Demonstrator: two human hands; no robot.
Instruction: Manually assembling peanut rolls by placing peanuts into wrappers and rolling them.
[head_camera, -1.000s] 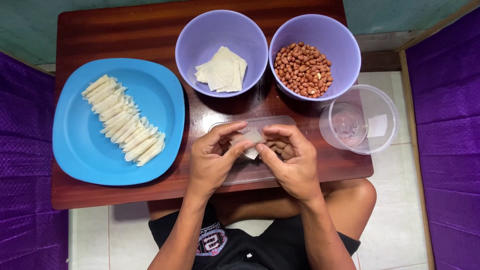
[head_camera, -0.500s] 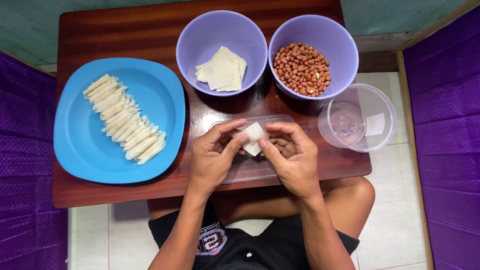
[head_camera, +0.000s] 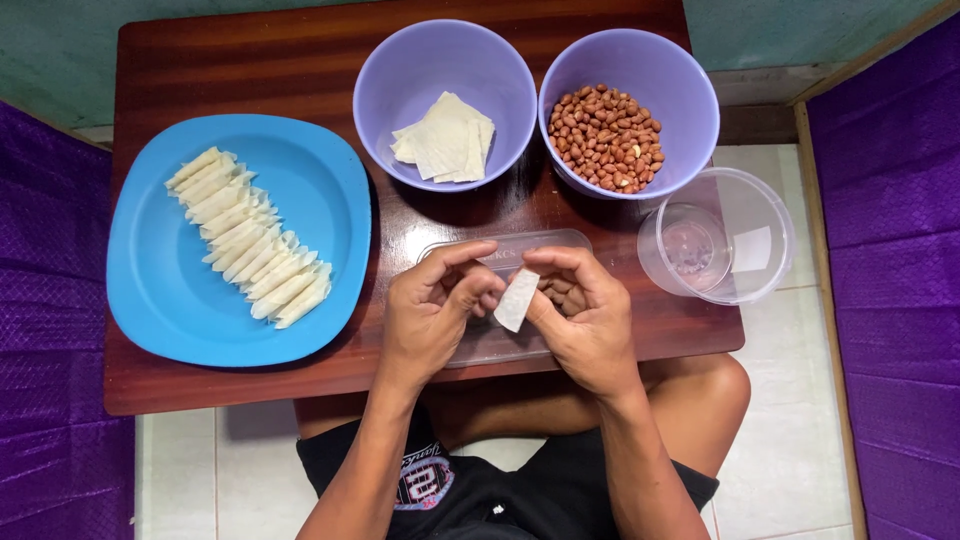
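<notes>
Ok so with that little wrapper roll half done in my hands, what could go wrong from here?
1. The wrapper roll is pinched only at its edges between the left hand and right hand; it may unroll or tear.
2. Loose peanuts under the right hand's fingers could slip out and scatter.
3. The clear container overhangs the table edge; an elbow bump might tip it off.
</notes>
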